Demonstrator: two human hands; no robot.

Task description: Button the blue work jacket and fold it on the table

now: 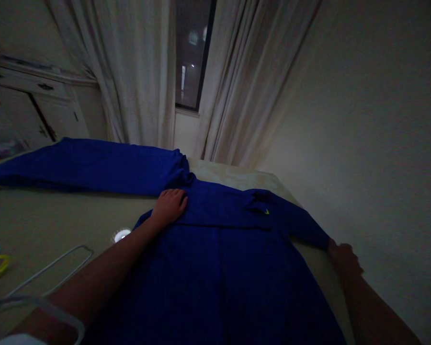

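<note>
A dark blue long-sleeved garment (215, 211) lies spread on the bed, its lower part reaching towards me. A small yellow-green mark shows near its right side. My left hand (169, 205) rests on the garment's left upper part, palm down with fingers stretched out over the cloth. At the far right, my right hand (345, 258) is closed round the cuff end of the sleeve (305, 223), which is drawn out sideways. Another long blue stretch of cloth (93, 165) lies across the left; its join with the garment is bunched and hard to make out.
White hangers (39, 275) lie at the lower left, one with a yellow piece (0, 266). A small bright white round object (122, 235) sits beside my left forearm. A pale cabinet (39, 105) stands behind; curtains (140, 72) flank the window. The wall (362, 143) borders the right.
</note>
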